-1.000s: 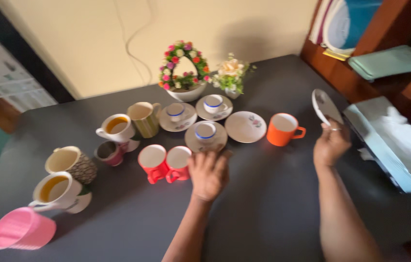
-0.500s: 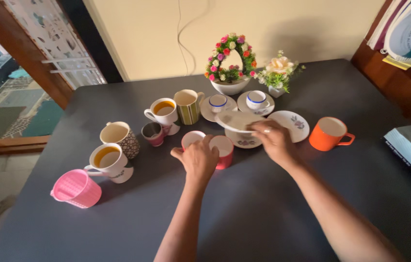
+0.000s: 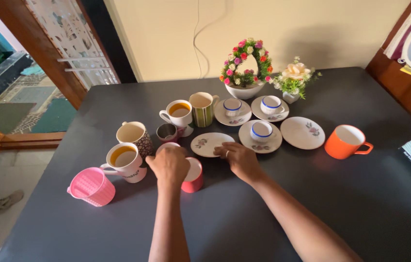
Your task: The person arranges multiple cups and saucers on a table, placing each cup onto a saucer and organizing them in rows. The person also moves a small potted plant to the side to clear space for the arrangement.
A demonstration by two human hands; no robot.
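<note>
My left hand [image 3: 169, 165] lies curled over a red cup, which it mostly hides. A second red cup [image 3: 194, 175] stands right beside it, against my fingers. My right hand [image 3: 238, 158] has its fingertips on the near edge of a white floral saucer [image 3: 209, 143], which lies flat on the dark table [image 3: 273, 213] just behind the red cups.
A pink plastic mug [image 3: 91, 187], two white mugs of brown liquid [image 3: 125, 157] [image 3: 179, 111], a patterned mug [image 3: 135, 133], a small dark cup [image 3: 167, 132] and a striped mug [image 3: 203, 107] stand to the left. Blue-rimmed cups on saucers [image 3: 261, 133], an empty saucer [image 3: 302, 132], an orange mug [image 3: 346, 141] and flower arrangements [image 3: 244, 68] sit behind and right.
My right hand carried the white saucer from the far right over to the middle and set it down behind the red cups. My left hand slid left onto the red cups.
</note>
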